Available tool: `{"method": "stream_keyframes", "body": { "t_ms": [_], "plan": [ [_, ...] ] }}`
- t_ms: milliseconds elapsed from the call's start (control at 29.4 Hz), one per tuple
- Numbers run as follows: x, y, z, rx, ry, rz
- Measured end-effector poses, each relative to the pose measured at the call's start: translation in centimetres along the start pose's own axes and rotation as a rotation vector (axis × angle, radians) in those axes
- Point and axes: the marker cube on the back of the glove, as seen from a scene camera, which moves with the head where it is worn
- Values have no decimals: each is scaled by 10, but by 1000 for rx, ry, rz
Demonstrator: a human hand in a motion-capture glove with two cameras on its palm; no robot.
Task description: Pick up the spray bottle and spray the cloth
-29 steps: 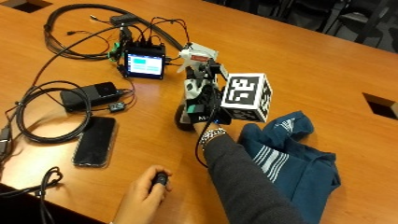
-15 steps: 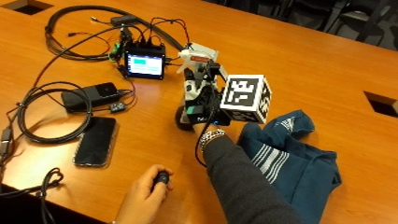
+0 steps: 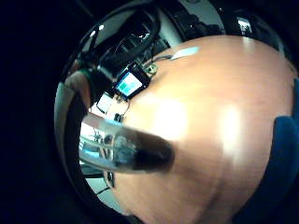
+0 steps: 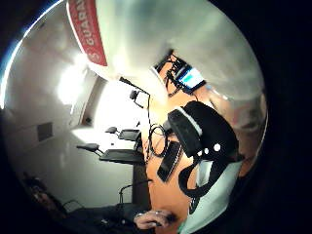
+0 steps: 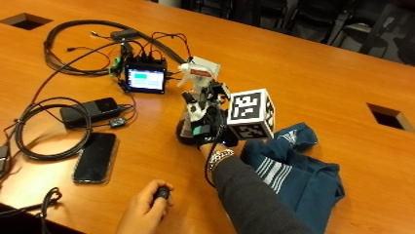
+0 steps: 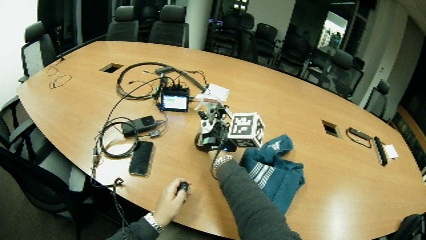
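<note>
A spray bottle [image 5: 195,105] with a white head, a red label and a dark base stands upright near the middle of the table [image 5: 311,73]. My gloved right hand [image 5: 211,122] grips its clear body from the cloth side, fingers curled round it. I cannot tell whether the base touches the wood. The blue cloth [image 5: 298,170] with white stripes lies crumpled beside my forearm, a little apart from the bottle. In the little finger side palm view the bottle's body [image 3: 131,154] is close, with the cloth [image 3: 285,154] at the edge. The thumb side palm view shows the bottle's head [image 4: 146,34].
A small lit screen [image 5: 146,79] with many cables sits beyond the bottle. A black box [image 5: 91,109], a coiled cable [image 5: 48,131] and a dark phone [image 5: 95,158] lie to the side. The bare left hand [image 5: 146,212] holds a small black object at the table's near edge.
The outside picture as a whole has shifted slightly. My hand keeps its grip on the bottle in the same spot, and the cloth has not moved.
</note>
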Motion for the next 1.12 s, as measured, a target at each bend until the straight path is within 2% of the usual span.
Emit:
{"method": "stream_keyframes", "body": {
  "t_ms": [204,612,884,1122],
  "plan": [
    [-11,22,-12,-73,130,3],
    [-61,79,-65,-379,454,-208],
    [-55,127,-105,-692,665,-148],
    [-55,152,-115,-715,731,-145]
  ]
}}
